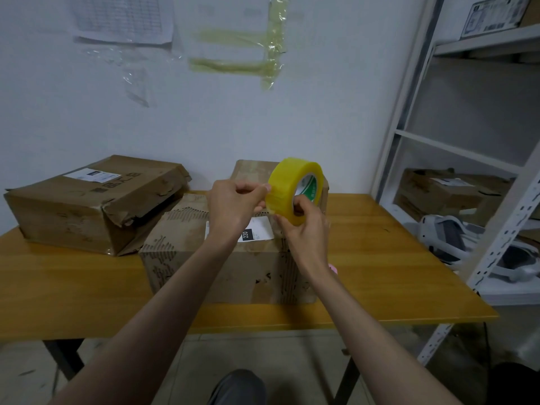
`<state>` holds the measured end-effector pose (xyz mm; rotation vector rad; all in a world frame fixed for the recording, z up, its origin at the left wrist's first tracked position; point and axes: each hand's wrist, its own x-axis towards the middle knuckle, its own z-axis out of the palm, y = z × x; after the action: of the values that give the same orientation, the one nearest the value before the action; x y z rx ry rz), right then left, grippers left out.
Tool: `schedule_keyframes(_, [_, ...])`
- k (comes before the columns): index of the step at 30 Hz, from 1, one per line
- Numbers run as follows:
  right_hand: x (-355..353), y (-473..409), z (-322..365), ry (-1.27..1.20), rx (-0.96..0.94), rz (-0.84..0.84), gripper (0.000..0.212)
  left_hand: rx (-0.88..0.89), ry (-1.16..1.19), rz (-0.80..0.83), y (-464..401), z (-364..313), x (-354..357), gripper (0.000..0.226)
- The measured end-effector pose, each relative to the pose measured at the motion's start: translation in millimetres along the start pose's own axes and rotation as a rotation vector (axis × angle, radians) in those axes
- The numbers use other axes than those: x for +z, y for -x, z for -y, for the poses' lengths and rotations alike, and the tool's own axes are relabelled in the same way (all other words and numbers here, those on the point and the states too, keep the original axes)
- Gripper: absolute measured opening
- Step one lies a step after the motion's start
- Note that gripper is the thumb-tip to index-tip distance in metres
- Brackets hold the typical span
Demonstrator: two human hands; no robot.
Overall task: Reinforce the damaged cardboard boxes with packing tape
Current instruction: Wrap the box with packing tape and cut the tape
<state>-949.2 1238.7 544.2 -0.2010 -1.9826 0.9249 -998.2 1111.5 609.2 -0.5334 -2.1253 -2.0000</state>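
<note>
Fingertips of the left hand (pixel 233 204) pinch at the outer face of the tape roll (pixel 295 190), seemingly picking for the loose end; whether any strip has lifted free I cannot tell. Curled round the roll from below, the right hand (pixel 305 226) has a finger hooked into the core, which steadies the roll so the other hand can pull against it.

Both hands hang above the nearest box (pixel 228 252), a scuffed carton with a white label on top, sitting close to the front of the wooden table (pixel 394 258). Probably that one is to be taped first. Behind it stands a smaller box (pixel 251 171), and to the left, just beside it, a crushed box (pixel 93 200) with a torn, gaping corner.

Bare tabletop lies to the right of the near carton, with room to draw tape out sideways, though the metal shelving (pixel 496 229) stands close past the table's right edge. Toward the person, the front edge leaves only a narrow strip of wood
</note>
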Motion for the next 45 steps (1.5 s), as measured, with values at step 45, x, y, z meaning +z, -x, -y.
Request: schedule_keyframes(45, [-7.9, -2.1, 27.4, 0.053, -0.014, -0.081, 0.033, 0.041, 0.028, 0.268, -12.1, -5.0, 1.5, 0.017])
